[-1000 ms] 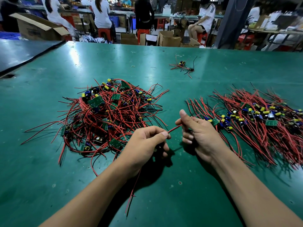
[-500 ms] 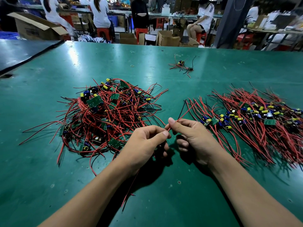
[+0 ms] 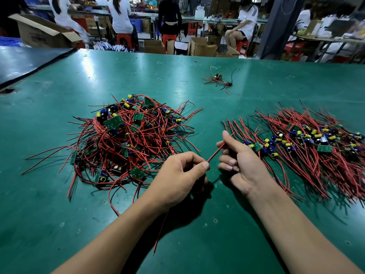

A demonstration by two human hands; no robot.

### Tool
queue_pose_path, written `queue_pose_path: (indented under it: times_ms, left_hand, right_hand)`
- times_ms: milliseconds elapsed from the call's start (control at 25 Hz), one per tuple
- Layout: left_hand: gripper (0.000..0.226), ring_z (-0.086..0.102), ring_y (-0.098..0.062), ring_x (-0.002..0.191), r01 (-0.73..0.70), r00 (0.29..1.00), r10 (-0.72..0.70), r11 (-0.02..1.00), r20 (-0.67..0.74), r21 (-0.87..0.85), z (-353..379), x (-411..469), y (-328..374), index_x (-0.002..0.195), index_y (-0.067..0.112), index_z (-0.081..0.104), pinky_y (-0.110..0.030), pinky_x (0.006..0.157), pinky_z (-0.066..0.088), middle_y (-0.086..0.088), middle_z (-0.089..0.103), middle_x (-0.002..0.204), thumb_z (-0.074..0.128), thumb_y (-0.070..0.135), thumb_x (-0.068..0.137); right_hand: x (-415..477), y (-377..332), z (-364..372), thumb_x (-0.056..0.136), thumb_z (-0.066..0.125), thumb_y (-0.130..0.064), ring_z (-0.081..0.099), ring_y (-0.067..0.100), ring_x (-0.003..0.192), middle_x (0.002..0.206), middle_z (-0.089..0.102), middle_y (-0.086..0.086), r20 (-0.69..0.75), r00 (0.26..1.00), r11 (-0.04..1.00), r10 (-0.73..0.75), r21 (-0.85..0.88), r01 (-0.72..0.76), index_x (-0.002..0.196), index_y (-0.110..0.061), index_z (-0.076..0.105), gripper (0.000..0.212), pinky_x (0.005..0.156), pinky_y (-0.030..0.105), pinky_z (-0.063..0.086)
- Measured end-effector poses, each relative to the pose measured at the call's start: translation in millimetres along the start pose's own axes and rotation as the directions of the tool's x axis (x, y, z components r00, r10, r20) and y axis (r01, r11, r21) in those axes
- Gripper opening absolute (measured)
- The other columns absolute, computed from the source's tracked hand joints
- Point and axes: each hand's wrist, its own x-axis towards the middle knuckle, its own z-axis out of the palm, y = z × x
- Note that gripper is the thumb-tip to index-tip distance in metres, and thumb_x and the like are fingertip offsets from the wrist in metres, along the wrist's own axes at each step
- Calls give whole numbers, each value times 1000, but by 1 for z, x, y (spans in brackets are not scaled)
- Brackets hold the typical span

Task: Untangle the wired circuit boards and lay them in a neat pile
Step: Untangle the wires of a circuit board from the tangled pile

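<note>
Two bare hands hold one red wire taut over a green table (image 3: 177,80) between two piles of wired circuit boards.

Left of centre lies the tangled heap (image 3: 128,141) of boards and red and black leads. The sorted pile (image 3: 308,147), leads combed one way, runs off the right edge. The left hand (image 3: 177,175) is curled, thumb and forefinger pinching the red wire (image 3: 214,153); anything inside the fist is hidden. The right hand (image 3: 241,163) pinches its other end, lower fingers curled. A small stray board (image 3: 218,80) lies upper centre, hard to make out.
</note>
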Motion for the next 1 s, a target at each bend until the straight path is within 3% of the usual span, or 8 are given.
queue_pose_path:
  times_ms: [120, 240, 360, 520, 720, 880, 1000]
  left_hand:
    - [14, 56, -17, 52, -7, 1000, 7, 1000, 15, 25, 0, -1, 1, 82, 9, 65, -26, 54, 47, -1, 66, 60, 61, 12, 95]
    - [14, 56, -16, 53, -9, 1000, 7, 999, 28, 43, 1, -1, 0, 81, 10, 66, -26, 54, 46, -2, 66, 61, 62, 13, 94]
    - [14, 56, -17, 53, 4, 1000, -6, 999, 27, 39, 1, -2, 0, 81, 10, 66, -28, 55, 46, -3, 66, 61, 63, 13, 94]
    - [13, 58, -19, 55, 10, 1000, -10, 1000, -14, -7, -3, -2, -1, 83, 6, 65, -26, 56, 48, -5, 67, 62, 62, 11, 94]
    - [13, 57, -20, 53, 11, 999, -13, 999, -35, -40, -2, -3, -1, 82, 5, 64, -26, 53, 47, -7, 65, 61, 61, 8, 94]
    - [12, 57, -21, 52, 26, 999, -28, 998, -32, -65, -2, -3, 2, 85, 0, 64, -25, 52, 47, -8, 65, 61, 60, 7, 94]
    - [13, 56, -21, 54, 35, 999, -36, 997, -10, -62, -1, -4, 4, 87, -3, 64, -25, 53, 48, -9, 65, 62, 60, 7, 94]
  right_hand:
    - [0, -8, -3, 99, 57, -30, 25, 4, 27, 50, 36, -3, 33, 991, 973, 128, 187, -132, 59, -7, 54, 46, 27, 16, 21]
    - [0, -12, -7, 97, 58, -26, 24, 4, 25, 53, 40, -5, 82, 974, 940, 212, 256, -227, 55, -11, 50, 46, 26, 16, 19]
    - [-2, -10, -7, 86, 66, -29, 24, 4, 25, 53, 44, -7, 147, 958, 944, 247, 184, -272, 55, -14, 49, 38, 27, 14, 17]
    - [-5, -13, -10, 73, 75, -39, 26, 3, 30, 62, 39, -4, 169, 962, 976, 215, -24, -215, 57, -14, 58, 35, 29, 13, 20]
    - [-6, -21, -20, 77, 73, -26, 26, 4, 32, 66, 40, -4, 314, 876, 926, 367, -34, -376, 56, -12, 55, 31, 28, 15, 20]
    - [-2, -19, -17, 77, 72, -29, 27, 3, 36, 66, 33, -5, 198, 950, 960, 240, 95, -262, 60, -9, 64, 28, 32, 14, 22]
    - [1, -17, -15, 79, 70, -31, 26, 4, 34, 63, 35, -4, 100, 981, 969, 164, 168, -179, 56, -9, 60, 33, 31, 15, 22]
